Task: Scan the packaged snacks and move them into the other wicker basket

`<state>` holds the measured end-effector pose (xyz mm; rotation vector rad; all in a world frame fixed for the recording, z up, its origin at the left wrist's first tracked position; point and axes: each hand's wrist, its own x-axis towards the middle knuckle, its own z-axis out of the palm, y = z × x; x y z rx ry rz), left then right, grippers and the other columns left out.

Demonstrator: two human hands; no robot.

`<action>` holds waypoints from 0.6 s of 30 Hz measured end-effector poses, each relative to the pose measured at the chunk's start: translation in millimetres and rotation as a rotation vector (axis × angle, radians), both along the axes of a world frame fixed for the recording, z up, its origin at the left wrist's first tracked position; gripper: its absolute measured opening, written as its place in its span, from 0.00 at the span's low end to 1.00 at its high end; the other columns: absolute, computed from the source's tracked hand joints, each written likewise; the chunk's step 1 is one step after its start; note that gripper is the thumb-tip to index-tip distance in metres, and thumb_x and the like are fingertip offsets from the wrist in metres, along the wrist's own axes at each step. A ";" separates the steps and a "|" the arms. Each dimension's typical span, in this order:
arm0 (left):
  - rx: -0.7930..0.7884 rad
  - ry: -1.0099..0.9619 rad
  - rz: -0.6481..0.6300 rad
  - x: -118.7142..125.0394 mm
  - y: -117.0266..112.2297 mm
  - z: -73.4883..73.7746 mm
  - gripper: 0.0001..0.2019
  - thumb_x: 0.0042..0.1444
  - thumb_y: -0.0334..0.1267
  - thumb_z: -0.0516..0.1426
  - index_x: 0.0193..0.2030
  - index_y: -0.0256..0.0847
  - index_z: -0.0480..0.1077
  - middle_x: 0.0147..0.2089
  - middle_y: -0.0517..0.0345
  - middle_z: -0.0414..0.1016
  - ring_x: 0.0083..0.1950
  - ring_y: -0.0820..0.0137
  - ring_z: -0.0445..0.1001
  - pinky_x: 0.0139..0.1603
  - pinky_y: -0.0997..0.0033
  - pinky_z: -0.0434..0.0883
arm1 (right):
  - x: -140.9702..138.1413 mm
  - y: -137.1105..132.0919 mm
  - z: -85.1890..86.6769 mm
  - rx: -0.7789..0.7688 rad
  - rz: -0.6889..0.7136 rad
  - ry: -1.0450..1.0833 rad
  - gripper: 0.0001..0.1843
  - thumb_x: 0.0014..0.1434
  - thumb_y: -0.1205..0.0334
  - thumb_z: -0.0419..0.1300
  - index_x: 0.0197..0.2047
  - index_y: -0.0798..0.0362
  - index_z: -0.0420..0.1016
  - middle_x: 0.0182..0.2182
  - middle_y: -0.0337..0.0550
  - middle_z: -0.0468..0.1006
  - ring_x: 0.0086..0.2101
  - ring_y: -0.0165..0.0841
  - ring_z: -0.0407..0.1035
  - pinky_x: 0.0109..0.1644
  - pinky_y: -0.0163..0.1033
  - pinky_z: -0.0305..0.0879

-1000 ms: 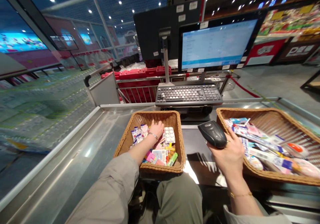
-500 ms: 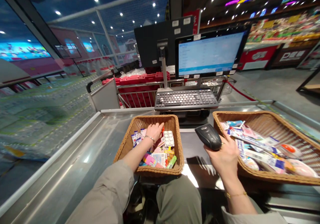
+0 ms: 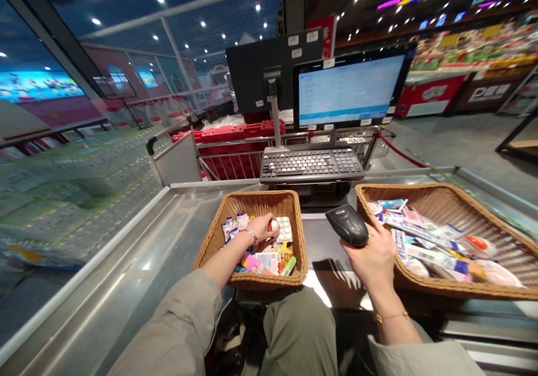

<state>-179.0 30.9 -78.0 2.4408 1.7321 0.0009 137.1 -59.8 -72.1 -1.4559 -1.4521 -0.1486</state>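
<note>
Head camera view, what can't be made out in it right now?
All in the head view:
Left basket: packets hide most of its floor.
Right basket: right end cut off by the picture's edge.
Screen: writing too small and blurred.
Red-and-white item: partly covered by the left hand.
Right hand: some fingers hidden behind the scanner.

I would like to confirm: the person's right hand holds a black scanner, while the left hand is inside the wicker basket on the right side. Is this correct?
Not entirely: the left hand is inside the left basket, not the right basket, as the head view shows. The right hand does hold a black scanner.
</note>
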 end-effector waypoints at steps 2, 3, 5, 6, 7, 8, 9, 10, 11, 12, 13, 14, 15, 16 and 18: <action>-0.006 0.025 -0.001 -3.4 2.2 -0.3 0.22 0.58 0.48 0.65 0.56 0.42 0.72 0.51 0.49 0.83 0.51 0.59 0.82 0.48 0.68 0.75 | 0.3 -0.2 0.1 -0.009 -0.004 0.004 0.15 0.51 0.52 0.61 0.39 0.52 0.77 0.44 0.55 0.83 0.60 0.53 0.67 0.62 0.62 0.61; -0.006 0.039 -0.001 -4.8 2.9 -0.2 0.22 0.57 0.49 0.65 0.55 0.42 0.73 0.52 0.48 0.83 0.52 0.58 0.82 0.49 0.68 0.75 | 0.2 -0.3 0.1 -0.012 -0.007 0.005 0.15 0.50 0.52 0.61 0.39 0.52 0.78 0.44 0.55 0.83 0.60 0.53 0.67 0.62 0.62 0.61; -0.002 0.071 0.004 -6.1 3.0 0.3 0.20 0.56 0.48 0.66 0.53 0.44 0.75 0.51 0.49 0.83 0.52 0.58 0.82 0.51 0.67 0.75 | -0.3 -0.5 0.2 -0.012 -0.013 0.005 0.16 0.50 0.52 0.61 0.39 0.51 0.78 0.44 0.55 0.83 0.60 0.53 0.67 0.62 0.62 0.61; 0.004 0.087 0.008 -6.1 2.3 0.8 0.19 0.56 0.47 0.66 0.52 0.45 0.75 0.50 0.49 0.84 0.51 0.58 0.82 0.52 0.66 0.75 | -0.7 -0.6 0.2 -0.009 -0.013 0.002 0.15 0.51 0.52 0.61 0.39 0.51 0.78 0.45 0.55 0.83 0.60 0.53 0.67 0.62 0.62 0.61; 0.012 0.102 0.012 -5.7 1.2 1.6 0.18 0.55 0.46 0.67 0.51 0.45 0.76 0.49 0.50 0.84 0.51 0.58 0.83 0.53 0.65 0.75 | -1.0 -0.7 0.2 -0.003 -0.011 -0.001 0.15 0.51 0.52 0.61 0.38 0.51 0.78 0.45 0.55 0.83 0.60 0.54 0.67 0.62 0.62 0.61; 0.022 0.117 0.013 -5.0 -0.2 2.8 0.17 0.54 0.45 0.67 0.50 0.45 0.76 0.48 0.50 0.84 0.50 0.58 0.83 0.54 0.62 0.75 | -1.2 -0.7 0.1 0.004 -0.009 -0.005 0.14 0.51 0.52 0.61 0.38 0.51 0.78 0.45 0.55 0.83 0.60 0.54 0.67 0.62 0.62 0.61; 0.035 0.129 0.011 -3.9 -1.6 4.4 0.16 0.54 0.42 0.68 0.49 0.46 0.76 0.47 0.50 0.85 0.50 0.57 0.83 0.56 0.59 0.74 | -1.2 -0.7 0.0 0.012 -0.007 -0.010 0.13 0.51 0.53 0.61 0.37 0.51 0.77 0.44 0.55 0.83 0.60 0.54 0.67 0.61 0.62 0.61; 0.053 0.138 0.005 -2.7 -3.0 6.3 0.15 0.55 0.40 0.67 0.49 0.46 0.76 0.47 0.51 0.85 0.51 0.57 0.82 0.60 0.55 0.72 | -1.2 -0.7 0.0 0.019 -0.005 -0.015 0.13 0.51 0.53 0.62 0.37 0.51 0.77 0.44 0.55 0.83 0.60 0.54 0.67 0.61 0.62 0.62; 0.075 0.144 -0.002 -1.4 -4.3 8.4 0.14 0.56 0.37 0.66 0.50 0.46 0.76 0.49 0.51 0.84 0.53 0.57 0.82 0.63 0.52 0.69 | -1.1 -0.7 0.0 0.024 -0.003 -0.020 0.12 0.51 0.53 0.62 0.37 0.51 0.77 0.44 0.55 0.83 0.60 0.54 0.68 0.61 0.62 0.62; 0.098 0.146 -0.008 -0.1 -5.2 10.7 0.14 0.58 0.35 0.64 0.51 0.47 0.75 0.51 0.52 0.84 0.55 0.58 0.81 0.67 0.49 0.66 | -1.0 -0.8 0.2 0.029 -0.001 -0.024 0.13 0.51 0.53 0.62 0.37 0.51 0.77 0.44 0.55 0.83 0.60 0.54 0.68 0.61 0.62 0.62; 0.126 0.144 -0.015 1.2 -5.9 13.0 0.15 0.61 0.33 0.62 0.54 0.48 0.74 0.55 0.52 0.82 0.59 0.59 0.79 0.70 0.46 0.62 | -0.9 -1.0 0.5 0.034 0.002 -0.027 0.13 0.52 0.53 0.62 0.38 0.51 0.78 0.44 0.54 0.83 0.59 0.54 0.68 0.61 0.62 0.62; 0.162 0.138 -0.023 2.3 -6.3 15.1 0.16 0.63 0.31 0.59 0.57 0.48 0.72 0.58 0.52 0.81 0.62 0.60 0.77 0.72 0.45 0.59 | -1.0 -1.3 1.0 0.039 0.006 -0.031 0.13 0.52 0.53 0.62 0.38 0.51 0.78 0.44 0.54 0.83 0.59 0.54 0.68 0.61 0.62 0.62; 0.204 0.129 -0.034 3.2 -6.6 17.0 0.18 0.65 0.30 0.57 0.59 0.48 0.71 0.61 0.52 0.78 0.65 0.61 0.74 0.73 0.44 0.57 | -1.3 -1.7 1.7 0.044 0.011 -0.033 0.14 0.52 0.54 0.62 0.39 0.51 0.78 0.45 0.54 0.83 0.60 0.54 0.68 0.61 0.62 0.62; 0.250 0.118 -0.048 4.1 -6.8 18.8 0.19 0.66 0.30 0.55 0.62 0.47 0.69 0.64 0.52 0.77 0.67 0.62 0.72 0.74 0.44 0.56 | -1.8 -2.3 2.5 0.048 0.017 -0.037 0.14 0.52 0.54 0.61 0.40 0.52 0.78 0.45 0.54 0.83 0.60 0.54 0.68 0.61 0.63 0.62; 0.345 0.094 -0.083 5.7 -7.2 21.7 0.21 0.67 0.28 0.53 0.64 0.45 0.68 0.66 0.51 0.75 0.68 0.63 0.71 0.75 0.46 0.56 | -3.1 -3.5 4.0 0.054 0.035 -0.047 0.15 0.53 0.55 0.61 0.42 0.53 0.78 0.45 0.54 0.83 0.60 0.54 0.67 0.62 0.63 0.62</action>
